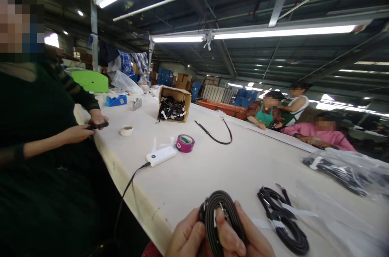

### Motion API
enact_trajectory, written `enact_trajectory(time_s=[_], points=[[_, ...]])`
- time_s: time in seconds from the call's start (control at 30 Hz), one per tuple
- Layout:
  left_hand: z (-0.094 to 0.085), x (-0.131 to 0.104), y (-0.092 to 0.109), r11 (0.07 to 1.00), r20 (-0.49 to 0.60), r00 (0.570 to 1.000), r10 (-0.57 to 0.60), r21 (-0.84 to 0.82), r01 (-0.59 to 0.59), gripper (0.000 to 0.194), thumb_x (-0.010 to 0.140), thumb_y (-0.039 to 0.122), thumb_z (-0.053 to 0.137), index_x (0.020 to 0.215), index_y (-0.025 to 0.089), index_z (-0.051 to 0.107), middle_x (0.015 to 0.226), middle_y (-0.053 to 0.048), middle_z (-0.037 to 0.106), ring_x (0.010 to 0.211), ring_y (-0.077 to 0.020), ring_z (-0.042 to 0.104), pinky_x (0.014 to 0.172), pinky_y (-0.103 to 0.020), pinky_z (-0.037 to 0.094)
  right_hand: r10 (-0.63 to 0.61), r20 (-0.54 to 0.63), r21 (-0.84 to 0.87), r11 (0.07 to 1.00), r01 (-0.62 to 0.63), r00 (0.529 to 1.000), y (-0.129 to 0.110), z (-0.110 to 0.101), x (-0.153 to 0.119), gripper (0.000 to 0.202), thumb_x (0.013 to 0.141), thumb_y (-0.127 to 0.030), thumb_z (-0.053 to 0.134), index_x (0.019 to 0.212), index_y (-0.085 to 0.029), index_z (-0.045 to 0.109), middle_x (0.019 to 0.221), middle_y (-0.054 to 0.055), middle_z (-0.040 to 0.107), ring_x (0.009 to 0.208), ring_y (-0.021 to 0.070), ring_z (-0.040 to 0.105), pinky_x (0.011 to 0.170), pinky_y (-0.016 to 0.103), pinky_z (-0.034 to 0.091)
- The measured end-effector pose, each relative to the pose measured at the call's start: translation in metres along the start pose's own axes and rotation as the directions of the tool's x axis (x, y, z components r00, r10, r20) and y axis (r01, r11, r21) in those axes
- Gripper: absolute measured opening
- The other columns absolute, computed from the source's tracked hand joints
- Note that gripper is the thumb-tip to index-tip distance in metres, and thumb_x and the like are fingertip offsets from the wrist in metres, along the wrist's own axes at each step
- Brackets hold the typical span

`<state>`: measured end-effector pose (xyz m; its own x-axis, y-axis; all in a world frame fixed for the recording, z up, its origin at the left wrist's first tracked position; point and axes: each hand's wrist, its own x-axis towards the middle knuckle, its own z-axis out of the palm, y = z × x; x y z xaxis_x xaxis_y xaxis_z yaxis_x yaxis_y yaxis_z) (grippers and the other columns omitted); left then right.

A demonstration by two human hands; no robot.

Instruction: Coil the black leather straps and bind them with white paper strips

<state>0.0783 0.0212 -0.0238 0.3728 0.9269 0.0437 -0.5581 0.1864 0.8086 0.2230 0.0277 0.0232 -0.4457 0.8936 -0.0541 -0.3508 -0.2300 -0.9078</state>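
A coiled dark strap with metal fittings is held between my two hands at the near edge of the table. My left hand grips the coil's left side, its thumb pressed against it. On the other side, my right hand wraps the coil, with a finger pushed into the loop. To the right lie more coiled black straps with a white band around them. Farther off, a single strap lies in a curve on the table.
The white table carries a purple tape roll, a white power bank with a cable, a white tape roll, a carton of straps and plastic bags. A co-worker stands at left; several others sit or stand beyond.
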Motion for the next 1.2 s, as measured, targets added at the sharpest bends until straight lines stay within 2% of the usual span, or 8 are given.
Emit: enact_trajectory(time_s=[0.1,0.2,0.4,0.57,0.73,0.83,0.93,1.2], points=[[0.003,0.006,0.003,0.996,-0.013,1.0,0.018,0.088,-0.017,0.057,0.074,0.068,0.064,0.092,0.015,0.059,0.061,0.002,0.053,0.05,-0.007,0.042,0.048,-0.02,0.026,-0.109,-0.043,0.183,0.976,0.115,0.993,-0.002,0.014,0.009,0.053,0.081,-0.067,0.057,0.089,-0.016,0.069,0.054,-0.007,0.039,0.05,0.007,0.041,0.053,0.02,0.039],[0.004,0.009,0.008,0.986,-0.026,0.999,0.023,0.166,-0.019,0.055,0.076,0.07,0.06,0.085,0.016,0.055,0.052,0.006,0.048,0.039,-0.0044,0.031,0.041,-0.02,0.02,-0.195,-0.087,0.157,0.966,0.207,0.977,-0.003,0.019,0.018,0.047,0.084,-0.062,0.057,0.096,-0.017,0.068,0.061,-0.004,0.045,0.058,0.0109,0.047,0.05,0.021,0.042],[-0.003,0.008,0.001,0.979,-0.031,0.998,-0.053,0.196,0.058,0.062,0.072,0.071,0.06,0.098,0.015,0.05,0.057,0.002,0.061,0.04,-0.0064,0.043,0.041,-0.019,0.025,-0.41,-0.076,-0.089,0.911,0.403,0.909,0.0,0.011,0.034,0.036,0.092,-0.05,0.053,0.104,-0.019,0.066,0.07,0.0,0.054,0.067,0.014,0.051,0.051,0.023,0.044],[-0.003,0.004,0.005,0.984,-0.075,0.983,-0.169,0.048,0.173,0.056,0.066,0.066,0.062,0.089,0.015,0.051,0.055,-0.001,0.063,0.038,-0.0099,0.05,0.039,-0.019,0.031,-0.45,0.161,-0.451,0.758,0.471,0.878,0.01,0.004,0.035,0.031,0.097,-0.043,0.044,0.113,-0.022,0.062,0.08,0.002,0.059,0.062,0.0123,0.05,0.051,0.023,0.043],[0.007,-0.001,0.018,0.966,-0.137,0.964,-0.228,-0.159,0.206,0.039,0.066,0.044,0.067,0.09,0.016,0.054,0.05,0.005,0.056,0.031,-0.0053,0.036,0.029,-0.016,0.018,-0.524,0.181,-0.551,0.647,0.527,0.832,0.016,0.002,0.034,0.029,0.099,-0.037,0.041,0.116,-0.024,0.061,0.086,0.003,0.063,0.074,0.0137,0.058,0.064,0.023,0.052],[0.011,-0.005,0.025,0.943,-0.126,0.961,-0.248,-0.259,0.209,0.032,0.069,0.039,0.066,0.087,0.015,0.056,0.053,0.003,0.057,0.032,-0.0052,0.038,0.029,-0.016,0.021,-0.522,0.188,-0.62,0.594,0.513,0.832,0.016,0.0,0.035,0.027,0.098,-0.035,0.041,0.115,-0.026,0.06,0.09,0.003,0.065,0.078,0.0151,0.061,0.063,0.023,0.054],[0.011,-0.006,0.03,0.942,-0.136,0.964,-0.229,-0.281,0.184,0.023,0.075,0.032,0.063,0.083,0.01,0.061,0.059,-0.002,0.061,0.039,-0.0068,0.049,0.034,-0.015,0.032,-0.471,0.355,-0.72,0.412,0.558,0.807,0.01,-0.001,0.032,0.024,0.097,-0.03,0.044,0.113,-0.027,0.061,0.096,0.003,0.068,0.08,0.0156,0.065,0.069,0.024,0.056],[-0.003,-0.007,0.028,0.833,-0.09,0.898,-0.43,-0.422,0.357,0.03,0.077,0.027,0.046,0.056,0.01,0.059,0.049,-0.005,0.053,0.046,-0.0135,0.055,0.048,-0.022,0.046,-0.262,0.728,-0.641,0.068,0.765,0.634,-0.008,0.011,0.029,0.025,0.091,-0.011,0.047,0.11,-0.022,0.059,0.104,0.007,0.069,0.095,0.0152,0.064,0.084,0.023,0.055]])
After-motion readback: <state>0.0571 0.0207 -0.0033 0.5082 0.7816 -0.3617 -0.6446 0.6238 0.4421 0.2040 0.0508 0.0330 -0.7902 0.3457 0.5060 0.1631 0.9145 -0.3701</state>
